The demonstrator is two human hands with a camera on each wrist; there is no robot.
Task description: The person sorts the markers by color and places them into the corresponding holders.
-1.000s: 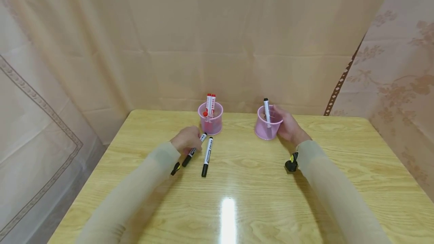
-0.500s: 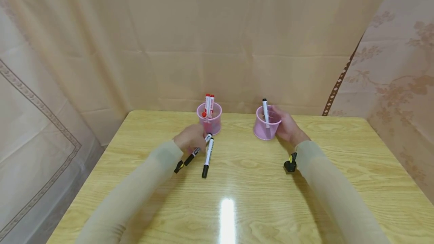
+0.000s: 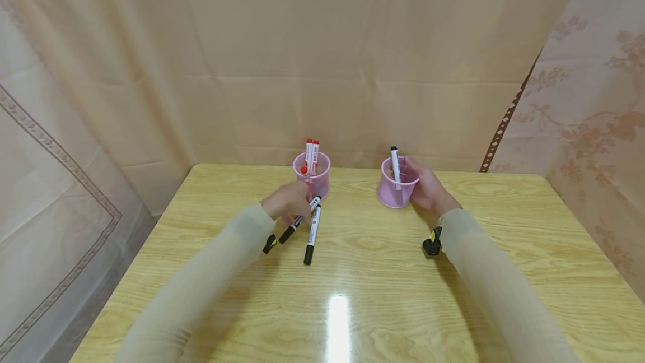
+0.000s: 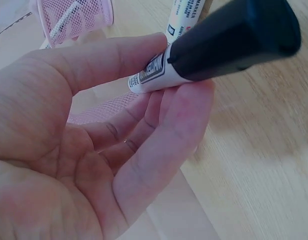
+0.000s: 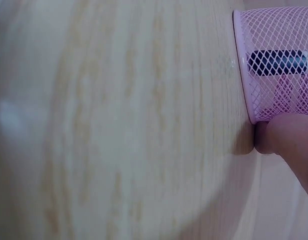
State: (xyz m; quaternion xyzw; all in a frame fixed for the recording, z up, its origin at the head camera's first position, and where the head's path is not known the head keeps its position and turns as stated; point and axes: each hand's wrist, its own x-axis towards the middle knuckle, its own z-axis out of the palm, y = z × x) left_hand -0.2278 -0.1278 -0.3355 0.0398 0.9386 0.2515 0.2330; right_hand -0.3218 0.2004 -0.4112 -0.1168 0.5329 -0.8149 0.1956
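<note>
My left hand (image 3: 288,200) pinches a black-capped white marker (image 4: 234,40) between thumb and fingers, tilted, its black cap toward me. Beside and partly under it, a second black-capped marker (image 3: 312,237) lies on the table. Just behind stands a pink mesh pen cup (image 3: 321,185) with several red-capped markers (image 3: 312,156) in it. At the right, my right hand (image 3: 428,190) holds another pink mesh pen cup (image 3: 390,193) by its right side. A single marker (image 3: 395,164) leans inside that cup, black end up. In the right wrist view a black part (image 5: 276,62) shows through the mesh.
Both cups stand near the back edge of the wooden table (image 3: 383,273). Behind it hangs a beige curtain (image 3: 302,60), with patterned cloth (image 3: 594,99) at the right. A bright light reflection lies on the table's front middle.
My left hand has moved slightly right and up with its marker, now close over the second marker, which has shifted a little right. The right hand and its cup stay almost still.
</note>
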